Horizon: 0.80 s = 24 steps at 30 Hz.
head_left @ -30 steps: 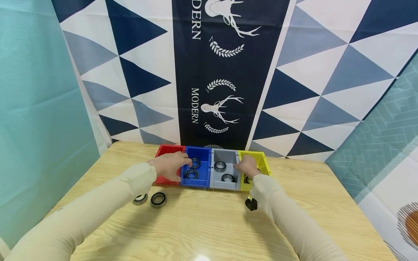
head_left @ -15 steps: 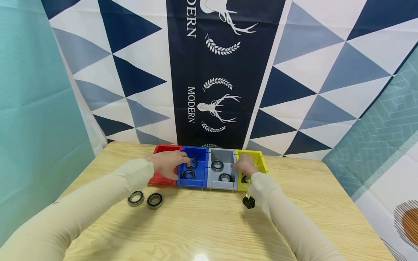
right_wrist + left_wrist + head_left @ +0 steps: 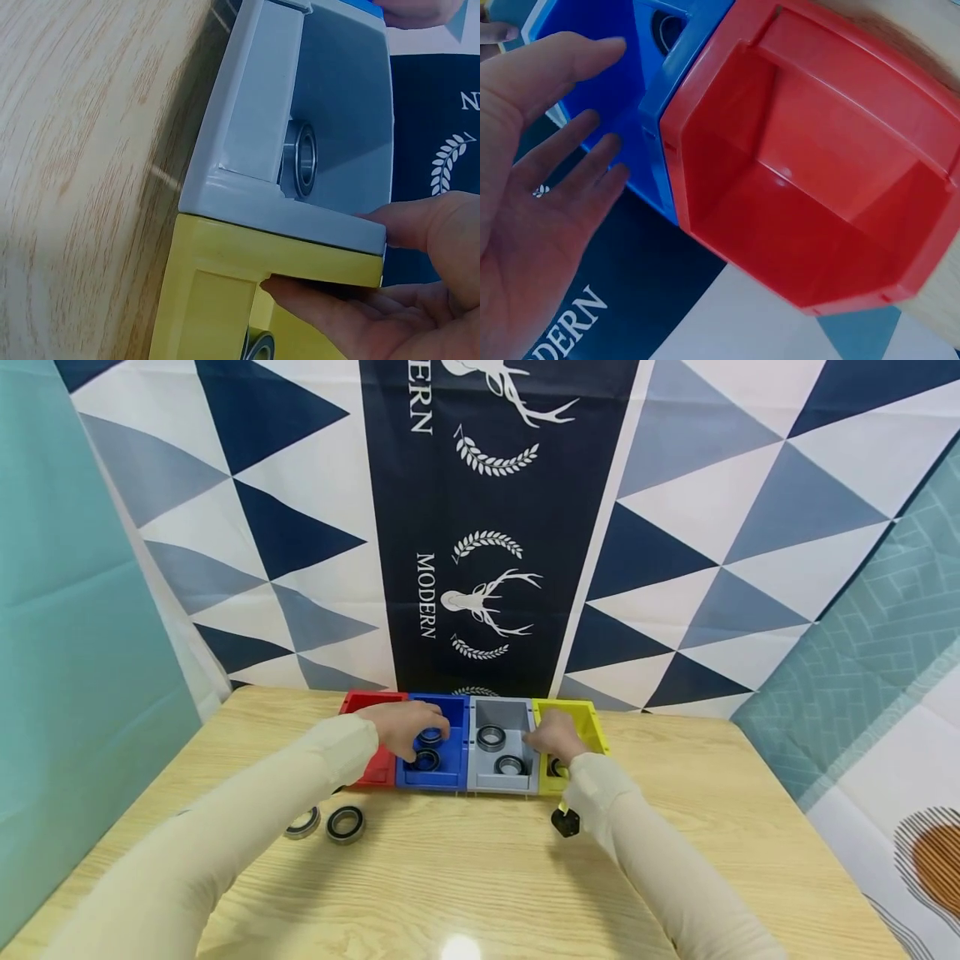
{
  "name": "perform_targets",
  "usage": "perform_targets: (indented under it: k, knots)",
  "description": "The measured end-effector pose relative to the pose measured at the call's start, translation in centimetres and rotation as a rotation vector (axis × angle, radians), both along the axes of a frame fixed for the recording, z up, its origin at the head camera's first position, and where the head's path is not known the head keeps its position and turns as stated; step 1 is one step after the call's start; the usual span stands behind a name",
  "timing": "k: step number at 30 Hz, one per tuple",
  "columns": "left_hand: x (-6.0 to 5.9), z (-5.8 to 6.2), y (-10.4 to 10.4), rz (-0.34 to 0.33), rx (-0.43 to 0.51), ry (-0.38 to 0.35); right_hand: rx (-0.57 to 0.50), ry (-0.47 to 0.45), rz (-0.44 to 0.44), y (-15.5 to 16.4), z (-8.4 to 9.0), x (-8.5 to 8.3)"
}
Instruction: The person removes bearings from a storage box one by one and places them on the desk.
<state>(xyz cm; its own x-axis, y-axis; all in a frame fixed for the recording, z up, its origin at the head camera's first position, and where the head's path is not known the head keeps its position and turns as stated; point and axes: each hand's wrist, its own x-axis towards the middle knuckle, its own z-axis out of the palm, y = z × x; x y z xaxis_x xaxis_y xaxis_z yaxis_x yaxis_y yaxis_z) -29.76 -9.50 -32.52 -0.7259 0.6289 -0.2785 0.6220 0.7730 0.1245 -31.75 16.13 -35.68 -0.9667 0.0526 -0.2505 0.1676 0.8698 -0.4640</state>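
Four-coloured open bins stand in a joined row: red [image 3: 381, 768], blue [image 3: 452, 768], grey [image 3: 517, 718] and yellow [image 3: 592, 727]. My left hand [image 3: 408, 727] hovers over the blue bin, fingers loosely bent and thumb apart, nothing between them in the left wrist view. Ball bearings lie in the blue bin, one of them [image 3: 427, 760] near its front. My right hand [image 3: 420, 277] pinches the adjoining walls of the grey and yellow bins, thumb on the grey side, fingers inside the yellow. Two bearings, one at the back [image 3: 491, 737], lie in the grey bin.
Two more bearings, the nearer one [image 3: 345, 824] whole in view, lie on the wooden table [image 3: 465, 877] left of centre. A small black object [image 3: 566, 821] with a yellow strip shows by the right cuff. A patterned cloth [image 3: 480, 527] hangs behind the bins.
My left hand has shifted right, from over the red and blue bins' border to over the blue bin. The right hand keeps its place at the grey and yellow walls; the head view has turned slightly.
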Motion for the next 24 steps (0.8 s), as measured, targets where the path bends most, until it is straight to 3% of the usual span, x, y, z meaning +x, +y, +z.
perform_targets:
  k: [8,24]
  knots:
    - [-0.7,-1.2,0.4,0.038,-0.066,-0.001,-0.006,-0.019,-0.015,-0.4,0.2,0.2]
    - [-1.7,-3.6,1.3,-0.019,-0.059,0.025,0.015,0.001,-0.007,-0.3,0.0,0.1]
